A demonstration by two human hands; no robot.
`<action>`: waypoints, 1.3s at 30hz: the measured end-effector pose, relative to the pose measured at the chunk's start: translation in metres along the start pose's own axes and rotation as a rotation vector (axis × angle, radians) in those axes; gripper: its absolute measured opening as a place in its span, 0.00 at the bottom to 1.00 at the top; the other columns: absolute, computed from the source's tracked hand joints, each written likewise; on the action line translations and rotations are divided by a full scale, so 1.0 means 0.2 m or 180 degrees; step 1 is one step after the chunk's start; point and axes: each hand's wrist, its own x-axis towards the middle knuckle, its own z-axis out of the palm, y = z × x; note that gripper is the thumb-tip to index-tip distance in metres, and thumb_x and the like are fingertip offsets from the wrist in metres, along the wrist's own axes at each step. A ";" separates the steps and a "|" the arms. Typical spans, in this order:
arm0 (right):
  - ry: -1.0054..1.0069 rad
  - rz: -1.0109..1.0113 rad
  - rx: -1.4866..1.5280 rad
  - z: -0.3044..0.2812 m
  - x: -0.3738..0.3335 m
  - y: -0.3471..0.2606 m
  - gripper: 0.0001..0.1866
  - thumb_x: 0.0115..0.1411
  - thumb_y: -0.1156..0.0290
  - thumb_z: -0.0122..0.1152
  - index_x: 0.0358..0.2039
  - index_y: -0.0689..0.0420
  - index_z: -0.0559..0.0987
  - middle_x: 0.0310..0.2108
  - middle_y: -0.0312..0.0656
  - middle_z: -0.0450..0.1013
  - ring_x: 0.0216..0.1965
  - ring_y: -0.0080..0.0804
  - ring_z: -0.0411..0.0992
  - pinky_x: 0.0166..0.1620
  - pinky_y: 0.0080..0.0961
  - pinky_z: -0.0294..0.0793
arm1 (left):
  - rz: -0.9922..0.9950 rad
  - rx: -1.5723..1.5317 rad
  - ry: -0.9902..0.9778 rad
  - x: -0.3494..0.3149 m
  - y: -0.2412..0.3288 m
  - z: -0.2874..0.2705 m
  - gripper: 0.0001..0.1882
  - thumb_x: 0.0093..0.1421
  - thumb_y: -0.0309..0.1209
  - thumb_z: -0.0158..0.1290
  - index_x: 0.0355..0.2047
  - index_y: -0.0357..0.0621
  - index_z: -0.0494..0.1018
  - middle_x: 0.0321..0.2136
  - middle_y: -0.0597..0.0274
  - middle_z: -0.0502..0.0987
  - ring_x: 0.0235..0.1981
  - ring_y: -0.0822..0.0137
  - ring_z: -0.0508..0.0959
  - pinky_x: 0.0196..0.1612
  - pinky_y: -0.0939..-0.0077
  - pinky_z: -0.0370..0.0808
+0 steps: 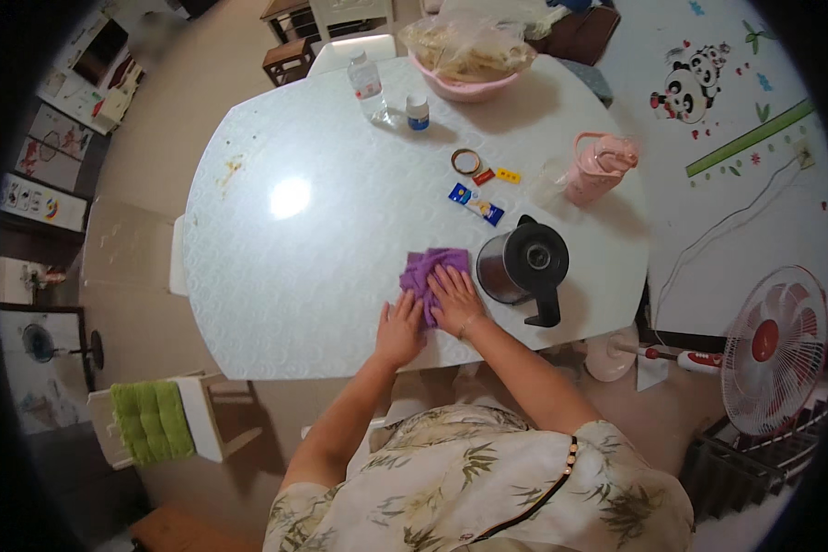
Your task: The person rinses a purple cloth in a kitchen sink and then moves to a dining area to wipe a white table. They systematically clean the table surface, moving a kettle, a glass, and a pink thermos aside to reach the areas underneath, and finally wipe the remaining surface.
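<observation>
A crumpled purple cloth (423, 267) lies on the white table (276, 285) near its front edge. On top of it, my right hand (455, 304) presses with its fingers spread flat. My left hand (400, 333) rests at the cloth's lower left edge, fingers stretched out and touching it. Just right of my right hand stands a dark kettle (522, 262) with a black lid and handle. Beyond the cloth lie a blue packet (477, 204), a small red packet (484, 177), a yellow one (509, 175) and a brown ring-shaped roll (465, 163).
Toward the far side are a clear bottle (366, 87), a small blue-and-white bottle (417, 112) and a pink basin (465, 87) with a plastic bag. A pink flask (601, 170) stands at the right. Yellowish crumbs (233, 168) dot the table's left; a fan (773, 350) stands at right.
</observation>
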 end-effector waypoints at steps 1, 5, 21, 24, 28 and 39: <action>0.0001 0.0054 -0.0028 -0.04 0.13 0.00 0.36 0.56 0.58 0.54 0.64 0.51 0.57 0.67 0.43 0.46 0.68 0.43 0.41 0.68 0.42 0.35 | -0.0027 0.0082 0.0083 0.10 -0.04 -0.06 0.40 0.47 0.37 0.59 0.60 0.43 0.59 0.64 0.51 0.53 0.67 0.56 0.51 0.64 0.46 0.47; -0.0159 0.0313 -0.0171 -0.16 0.39 -0.03 0.36 0.56 0.59 0.55 0.64 0.49 0.56 0.67 0.44 0.46 0.68 0.44 0.40 0.67 0.43 0.36 | -0.0120 0.0088 -0.0055 0.32 -0.21 -0.25 0.33 0.51 0.38 0.56 0.58 0.45 0.63 0.64 0.56 0.55 0.67 0.58 0.51 0.65 0.45 0.46; -0.0072 0.0503 0.0022 -0.03 0.40 -0.33 0.36 0.58 0.59 0.51 0.66 0.47 0.52 0.69 0.42 0.41 0.69 0.42 0.36 0.68 0.42 0.30 | 0.0304 0.0111 0.0181 0.13 -0.42 -0.21 0.34 0.50 0.35 0.56 0.58 0.41 0.62 0.63 0.50 0.55 0.66 0.52 0.52 0.64 0.44 0.47; -0.0265 0.0550 0.0091 -0.06 0.39 -0.32 0.38 0.57 0.59 0.53 0.66 0.47 0.51 0.69 0.41 0.41 0.69 0.42 0.37 0.68 0.42 0.31 | 0.0095 0.0031 0.0007 0.18 -0.41 -0.25 0.35 0.51 0.37 0.56 0.58 0.40 0.61 0.64 0.52 0.55 0.67 0.54 0.50 0.65 0.47 0.45; -0.0326 0.0441 0.0038 -0.01 0.11 -0.33 0.41 0.55 0.57 0.58 0.66 0.47 0.51 0.69 0.41 0.41 0.69 0.42 0.39 0.68 0.43 0.35 | 0.0207 0.0028 -0.0089 0.07 -0.36 -0.20 0.36 0.47 0.37 0.59 0.57 0.42 0.64 0.62 0.50 0.57 0.65 0.53 0.53 0.63 0.46 0.49; 0.0850 0.0674 0.1953 0.00 -0.62 -0.01 0.24 0.56 0.66 0.60 0.54 0.53 0.70 0.57 0.46 0.64 0.56 0.46 0.64 0.55 0.35 0.65 | 0.0918 -0.0538 0.0606 -0.01 -0.09 -0.13 0.33 0.47 0.33 0.59 0.55 0.47 0.65 0.61 0.48 0.58 0.64 0.47 0.54 0.63 0.44 0.47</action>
